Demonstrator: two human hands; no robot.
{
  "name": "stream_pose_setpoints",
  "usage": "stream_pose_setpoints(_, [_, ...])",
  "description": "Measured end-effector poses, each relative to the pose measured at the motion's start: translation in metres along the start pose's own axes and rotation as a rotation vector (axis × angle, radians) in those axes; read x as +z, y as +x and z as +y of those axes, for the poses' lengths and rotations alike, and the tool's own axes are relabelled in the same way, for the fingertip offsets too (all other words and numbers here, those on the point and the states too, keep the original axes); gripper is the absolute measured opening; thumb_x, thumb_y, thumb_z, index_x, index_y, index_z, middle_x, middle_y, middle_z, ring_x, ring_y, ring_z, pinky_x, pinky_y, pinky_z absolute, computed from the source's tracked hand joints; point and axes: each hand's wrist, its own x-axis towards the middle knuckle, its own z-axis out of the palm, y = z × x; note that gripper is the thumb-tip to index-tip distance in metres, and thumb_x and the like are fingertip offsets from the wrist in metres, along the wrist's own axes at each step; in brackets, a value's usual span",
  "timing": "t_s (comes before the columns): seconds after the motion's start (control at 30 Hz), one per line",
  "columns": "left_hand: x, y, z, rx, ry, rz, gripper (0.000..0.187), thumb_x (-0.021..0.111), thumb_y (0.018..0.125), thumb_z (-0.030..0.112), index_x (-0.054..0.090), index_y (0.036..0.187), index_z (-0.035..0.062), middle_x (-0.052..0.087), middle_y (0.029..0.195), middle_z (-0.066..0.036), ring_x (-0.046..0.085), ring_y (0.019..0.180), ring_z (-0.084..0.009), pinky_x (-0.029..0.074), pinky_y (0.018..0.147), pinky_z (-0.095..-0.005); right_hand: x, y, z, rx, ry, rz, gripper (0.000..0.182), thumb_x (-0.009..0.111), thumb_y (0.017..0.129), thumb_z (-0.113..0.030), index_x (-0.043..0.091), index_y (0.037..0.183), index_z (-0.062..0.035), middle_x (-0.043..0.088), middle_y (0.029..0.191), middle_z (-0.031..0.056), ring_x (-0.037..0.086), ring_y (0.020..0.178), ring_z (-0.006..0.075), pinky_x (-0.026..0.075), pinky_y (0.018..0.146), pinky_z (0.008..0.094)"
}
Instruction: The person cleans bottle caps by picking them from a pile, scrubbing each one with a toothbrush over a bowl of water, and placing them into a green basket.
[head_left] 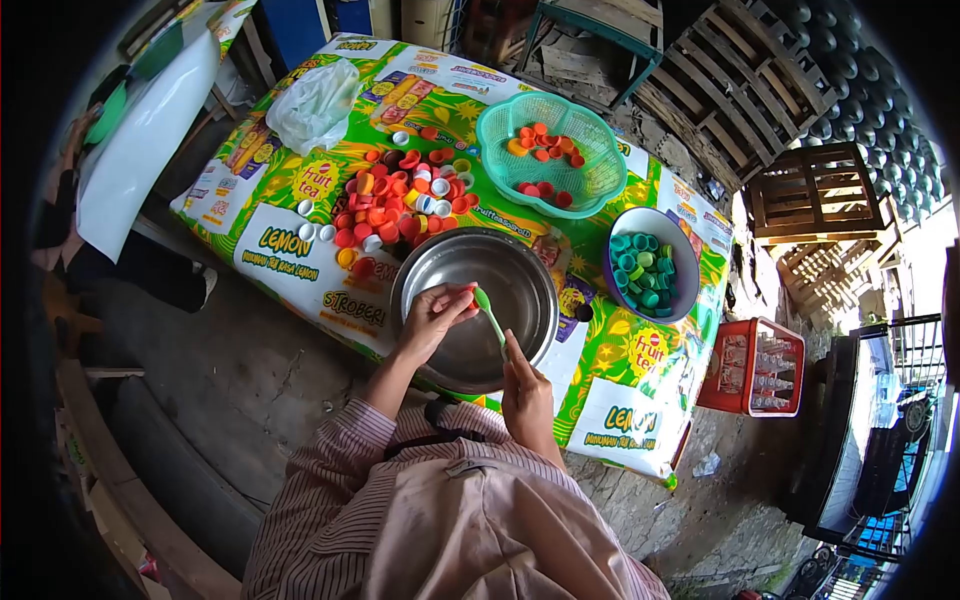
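My left hand (432,318) is over a steel bowl (520,265) and pinches a red bottle cap (466,291) at its fingertips. My right hand (524,392) grips a green toothbrush (490,314) whose head touches the cap. Just behind the bowl lies a heap of loose bottle caps (400,205), mostly red and orange with some white and yellow.
A green mesh basket (505,135) holds some orange and red caps. A white bowl (680,240) holds green caps. A clear plastic bag (315,105) lies at the table's far left. A red crate (755,365) stands on the floor; wooden pallets (740,80) are stacked behind.
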Motion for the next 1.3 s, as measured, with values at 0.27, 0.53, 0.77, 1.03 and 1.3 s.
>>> stream_pose_setpoints(0.27, [-0.003, 0.002, -0.001, 0.001, 0.047, -0.022, 0.02, 0.059, 0.087, 0.012, 0.061, 0.104, 0.0024, 0.062, 0.101, -0.005, 0.06, 0.09, -0.0117, 0.053, 0.081, -0.0259, 0.0, -0.001, 0.003, 0.036, 0.136, 0.04, 0.048, 0.049, 0.086, 0.001, 0.042, 0.132, -0.0112, 0.061, 0.075, 0.0219, 0.062, 0.061, 0.025, 0.044, 0.057, 0.0286])
stream_pose_setpoints(0.53, [-0.003, -0.003, 0.002, -0.157, -0.173, -0.078, 0.028, 0.055, 0.089, 0.016, 0.057, 0.115, 0.0047, 0.059, 0.11, -0.006, 0.059, 0.097, -0.016, 0.051, 0.086, -0.0308, -0.008, -0.001, -0.003, 0.09, 0.137, -0.007, 0.051, 0.048, 0.086, -0.001, 0.039, 0.134, -0.0152, 0.062, 0.085, 0.0245, 0.063, 0.072, 0.0358, 0.048, 0.062, 0.0384])
stream_pose_setpoints(0.77, [-0.001, -0.008, 0.006, -0.157, -0.223, -0.147, 0.032, 0.051, 0.092, 0.017, 0.052, 0.12, 0.0031, 0.057, 0.113, -0.01, 0.058, 0.1, -0.0178, 0.048, 0.09, -0.0288, -0.009, -0.002, -0.009, 0.027, 0.045, -0.051, 0.05, 0.049, 0.086, -0.002, 0.038, 0.135, -0.0127, 0.062, 0.088, 0.0231, 0.063, 0.072, 0.0364, 0.048, 0.063, 0.0395])
stream_pose_setpoints(1.03, [0.003, -0.011, 0.015, -0.139, -0.3, -0.18, 0.034, 0.046, 0.094, 0.017, 0.047, 0.124, 0.0017, 0.055, 0.118, -0.011, 0.057, 0.103, -0.0173, 0.047, 0.092, -0.0276, -0.019, -0.004, -0.024, 0.01, 0.077, -0.03, 0.051, 0.048, 0.086, 0.0, 0.038, 0.135, -0.0108, 0.061, 0.087, 0.024, 0.061, 0.069, 0.0351, 0.047, 0.062, 0.0385])
stream_pose_setpoints(1.3, [0.001, -0.013, 0.018, -0.107, -0.27, -0.203, 0.038, 0.047, 0.094, 0.019, 0.043, 0.127, 0.0026, 0.053, 0.12, -0.012, 0.056, 0.105, -0.0197, 0.045, 0.094, -0.0303, -0.024, -0.001, -0.022, 0.011, 0.099, -0.023, 0.052, 0.047, 0.085, 0.002, 0.037, 0.135, -0.0104, 0.061, 0.085, 0.0233, 0.061, 0.07, 0.0356, 0.047, 0.064, 0.0375])
